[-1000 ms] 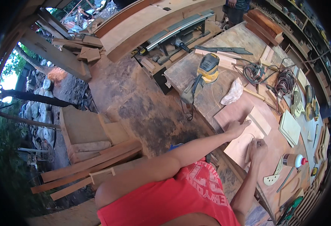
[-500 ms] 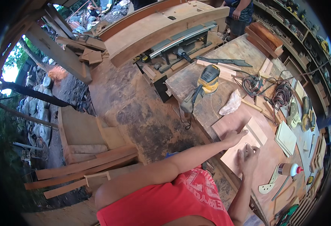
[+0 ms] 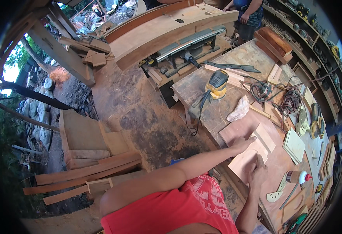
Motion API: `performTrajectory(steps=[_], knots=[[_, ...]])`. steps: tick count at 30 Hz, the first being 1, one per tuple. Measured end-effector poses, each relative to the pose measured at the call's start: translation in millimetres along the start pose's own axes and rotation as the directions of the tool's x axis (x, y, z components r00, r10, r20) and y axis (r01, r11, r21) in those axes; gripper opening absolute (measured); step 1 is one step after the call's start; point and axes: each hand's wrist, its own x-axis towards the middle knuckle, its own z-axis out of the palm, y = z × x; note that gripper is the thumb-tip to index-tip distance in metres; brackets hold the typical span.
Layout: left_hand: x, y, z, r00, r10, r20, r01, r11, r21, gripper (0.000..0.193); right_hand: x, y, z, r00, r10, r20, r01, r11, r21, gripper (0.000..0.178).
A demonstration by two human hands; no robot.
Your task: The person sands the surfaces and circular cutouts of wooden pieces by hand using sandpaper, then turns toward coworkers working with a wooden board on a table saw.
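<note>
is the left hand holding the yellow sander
No, the sander stands on the workbench, while the left hand rests on a pale board.

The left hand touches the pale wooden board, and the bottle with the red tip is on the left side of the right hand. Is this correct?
Not quite: the bottle with the red tip is on the right side of the right hand, as the head view shows. The left hand does touch the pale wooden board.
</note>
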Motion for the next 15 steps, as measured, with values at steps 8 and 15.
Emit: performTrajectory(steps=[8,15], knots=[[3.8,-2.1,-1.3,0.997,-0.04,0.07,0.04,0.999,0.013,0.1,-4.4,4.8,11.7,0.999,-0.009,0.05,0.017,0.987,-0.158,0.056],[8.6,-9.6,6.7,0.995,0.061,-0.085,-0.056,0.997,0.058,0.091,-7.7,5.4,5.7,0.998,0.061,0.009,-0.061,0.998,-0.028,0.053]])
